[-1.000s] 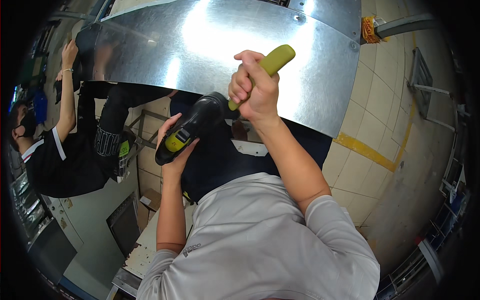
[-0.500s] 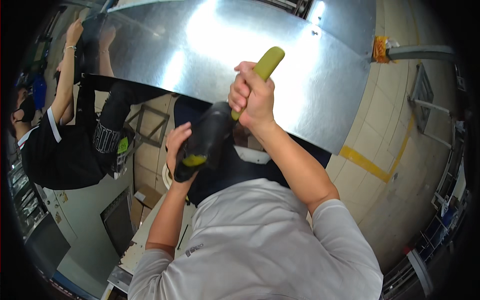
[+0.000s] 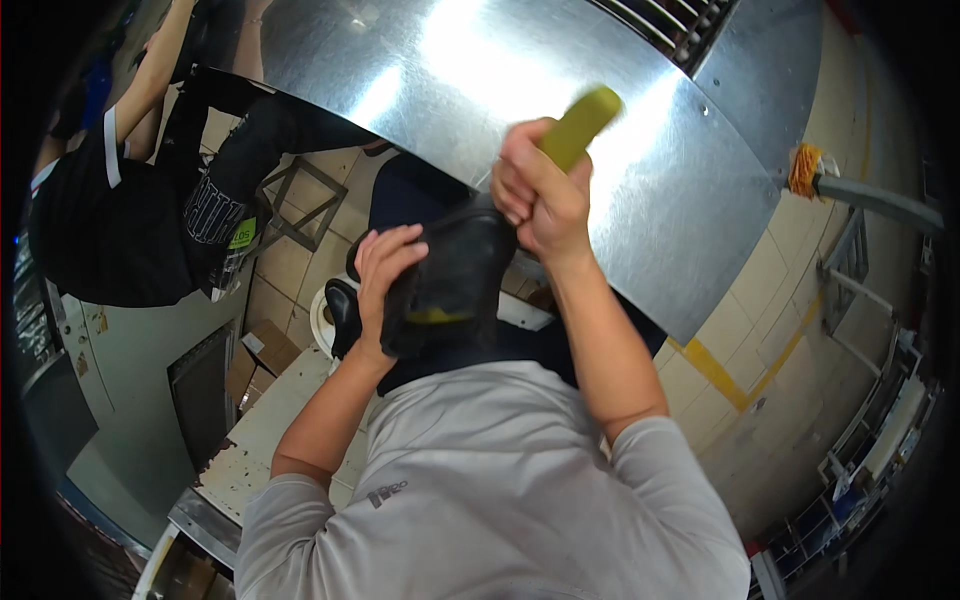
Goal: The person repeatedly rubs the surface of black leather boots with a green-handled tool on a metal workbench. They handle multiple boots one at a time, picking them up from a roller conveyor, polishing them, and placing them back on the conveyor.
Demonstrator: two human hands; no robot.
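Observation:
My left hand (image 3: 385, 275) is wrapped against the left side of a black shoe (image 3: 455, 275), thumb below and fingers over its edge. A patch of yellow-green shows at the near end of the shoe. In my right fist (image 3: 548, 195) is an olive-green bar with a rounded end (image 3: 582, 125). It slants up to the right, slightly blurred, and its lower end is hidden by my hand. That hand is at the upper right end of the shoe, close to the metal table's edge.
A shiny metal table (image 3: 330, 45) spans the far side. Another black shoe (image 3: 343, 310) is by a white round rim at left. A person in black (image 3: 120, 235) sits on the left. Cardboard boxes (image 3: 262, 358) lie below; a grey pipe (image 3: 875, 200) meets the table at right.
The shoe has turned and moved right in my left hand, showing a broader face. My right hand with the olive-green bar has also shifted right in view, and the whole view has swung.

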